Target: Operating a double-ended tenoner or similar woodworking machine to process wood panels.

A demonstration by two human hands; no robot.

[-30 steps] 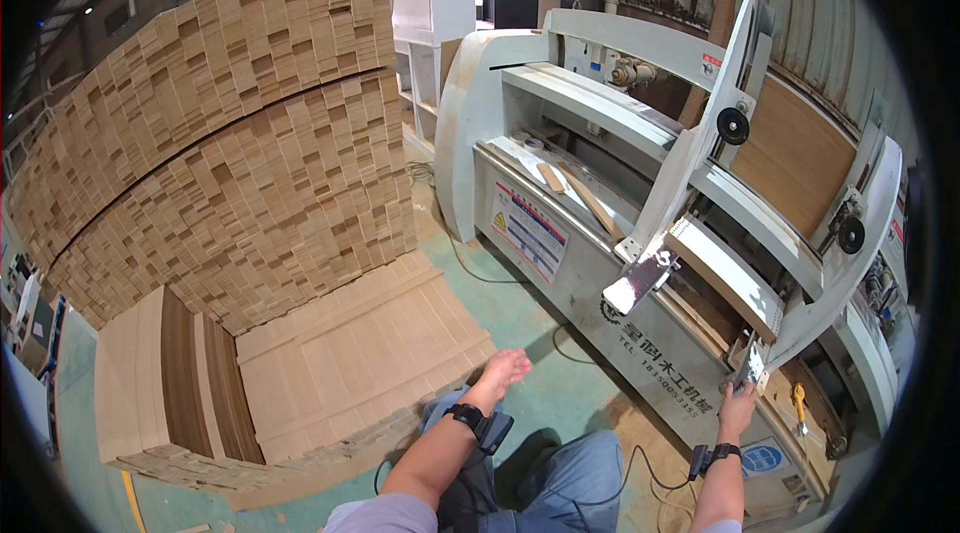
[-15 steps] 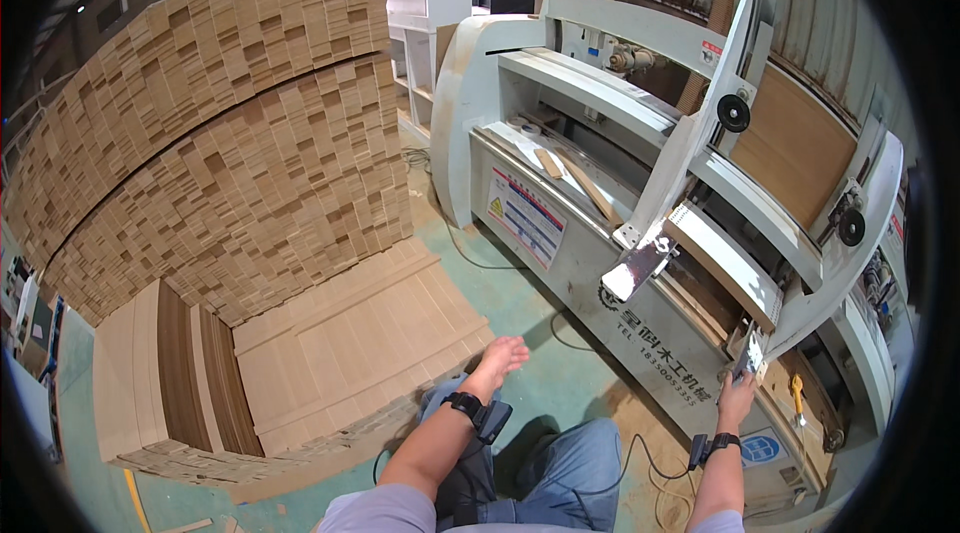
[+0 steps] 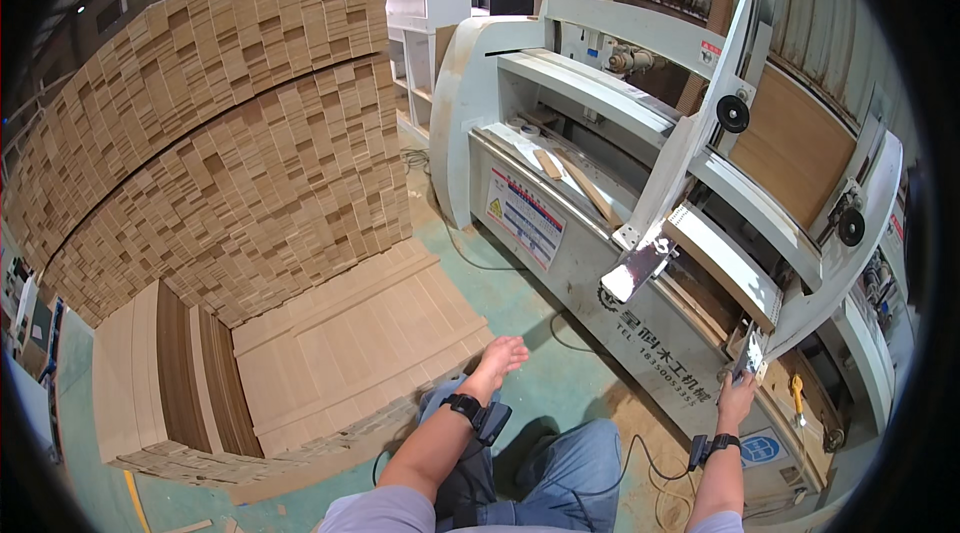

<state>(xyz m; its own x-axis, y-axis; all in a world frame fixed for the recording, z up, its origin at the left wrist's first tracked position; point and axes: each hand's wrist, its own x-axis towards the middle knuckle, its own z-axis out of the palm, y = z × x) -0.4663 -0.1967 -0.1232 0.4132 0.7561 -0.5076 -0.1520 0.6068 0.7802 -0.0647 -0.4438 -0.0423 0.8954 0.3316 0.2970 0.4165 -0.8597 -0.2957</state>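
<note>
Right hand (image 3: 737, 395) at four o'clock: fingers bent against the metal plate (image 3: 748, 355) on the machine (image 3: 660, 313) (grip closure cannot be determined). Left hand (image 3: 502, 361) at six o'clock: fingers extended, empty. Both poses match the frame half a second earlier.

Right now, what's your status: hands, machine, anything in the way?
Left fingers extended, empty. Right fingers at shiny metal plate on grey machine. Nearby: yellow-handled tool, right of the plate.
</note>
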